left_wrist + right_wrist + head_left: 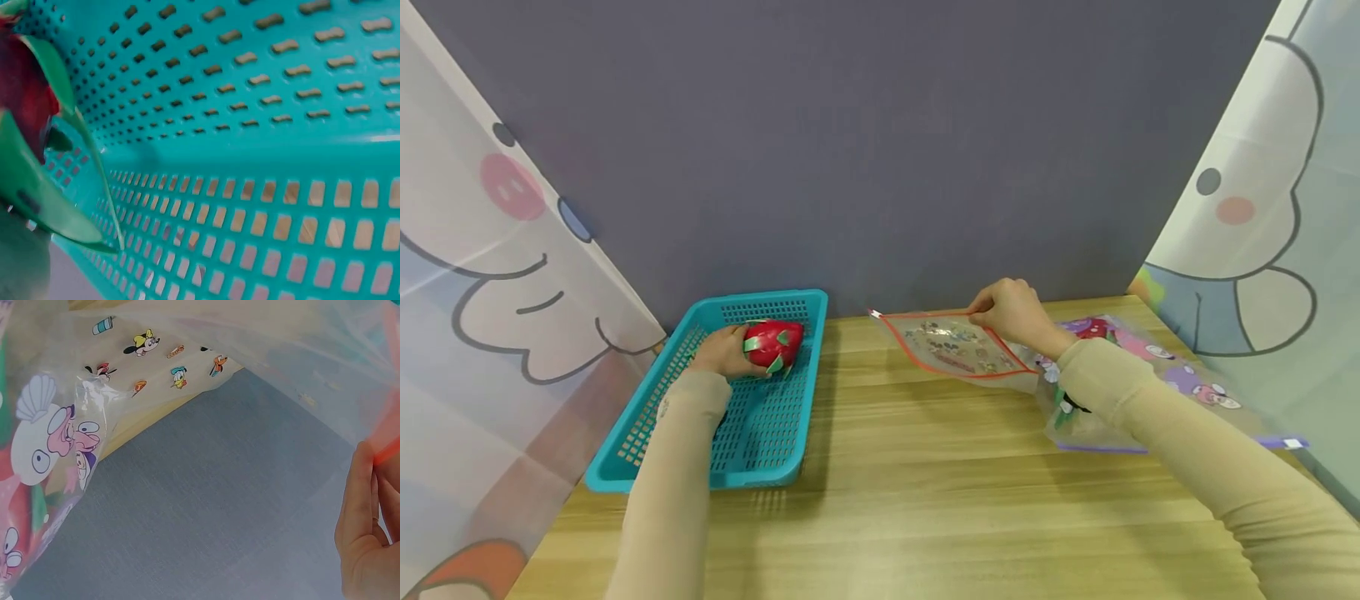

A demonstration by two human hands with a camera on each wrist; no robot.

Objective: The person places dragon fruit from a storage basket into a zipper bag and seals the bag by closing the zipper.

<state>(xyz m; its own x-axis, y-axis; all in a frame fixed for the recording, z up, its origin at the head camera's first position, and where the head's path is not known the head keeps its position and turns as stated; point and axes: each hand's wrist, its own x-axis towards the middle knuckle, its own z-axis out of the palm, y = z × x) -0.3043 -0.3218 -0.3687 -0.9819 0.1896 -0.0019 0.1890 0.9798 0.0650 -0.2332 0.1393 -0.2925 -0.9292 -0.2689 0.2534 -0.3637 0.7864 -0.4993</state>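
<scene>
Of the two hands, the left hand (pixel 724 353) reaches into the turquoise basket (pixel 760 477) at centre left of the head frame, its fingers and thumb gripping a red fruit (pixel 769 342) with green leaf tips near the basket's far end. In the left wrist view, the fruit sits at the left edge, beside the slotted basket walls. The right hand (pixel 1011 310), right of centre, pinches the upper orange edge of a clear bag (pixel 951 343) printed with small cartoon figures; the bag's orange edges stand apart. Just beside it, at the right of the frame, a purple-edged bag (pixel 1206 392) lies on the wooden counter (pixel 887 508), partly hidden by the right sleeve (pixel 1195 458). A grey panel (pixel 887 167) rises behind
</scene>
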